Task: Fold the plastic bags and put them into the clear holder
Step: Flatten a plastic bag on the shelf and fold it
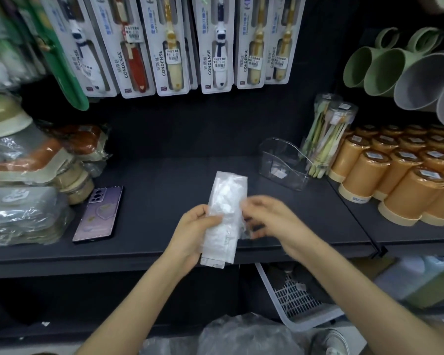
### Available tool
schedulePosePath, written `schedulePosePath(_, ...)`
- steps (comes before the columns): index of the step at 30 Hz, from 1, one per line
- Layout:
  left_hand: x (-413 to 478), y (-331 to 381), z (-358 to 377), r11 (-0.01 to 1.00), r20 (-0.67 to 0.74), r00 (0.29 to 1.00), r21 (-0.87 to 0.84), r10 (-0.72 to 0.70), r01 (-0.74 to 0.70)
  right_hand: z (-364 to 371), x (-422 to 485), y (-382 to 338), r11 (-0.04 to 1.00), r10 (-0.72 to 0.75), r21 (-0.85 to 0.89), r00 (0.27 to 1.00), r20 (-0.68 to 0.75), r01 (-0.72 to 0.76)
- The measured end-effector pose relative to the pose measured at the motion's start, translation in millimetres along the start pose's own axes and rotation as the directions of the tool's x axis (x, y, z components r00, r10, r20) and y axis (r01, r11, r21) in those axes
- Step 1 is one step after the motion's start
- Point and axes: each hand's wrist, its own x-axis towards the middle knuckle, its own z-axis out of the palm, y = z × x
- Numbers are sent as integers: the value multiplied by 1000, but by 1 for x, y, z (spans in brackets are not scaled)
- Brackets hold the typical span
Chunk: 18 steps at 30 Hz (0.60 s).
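**Left hand (198,231) and right hand (264,216) both on one folded bag**

The left hand is closed round the lower half of a single plastic bag (226,208). Its thumb lies across the front and its fingers are curled behind. The bag is folded into a long narrow strip and held upright above the front of the dark shelf (151,196). The right hand is blurred. Its bent fingers meet the strip's right edge, where they seem to pinch a loose bit of clear film.

One clear holder (282,162) stands on the shelf, behind and to the right of the hands and well apart from the bag. A small white scrap lies in its bottom. A heap of crumpled clear bags (249,336) lies low in the view, between the forearms.

One phone (98,213) in a lilac case lies flat at the left of the shelf. Above the shelf hangs a row of toothbrush packs (213,47). Five of them plainly read "CONDENSE" along the side, and a sixth shows only "NSE". Several packs carry white price stickers reading "2.00".
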Motion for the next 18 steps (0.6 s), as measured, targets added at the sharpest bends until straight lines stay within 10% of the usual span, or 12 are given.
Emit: schedulePosePath(18,-18,-2,-3,994,-7,999,103,37,-36,20,2,26,979,-29,197,997,-74,43)
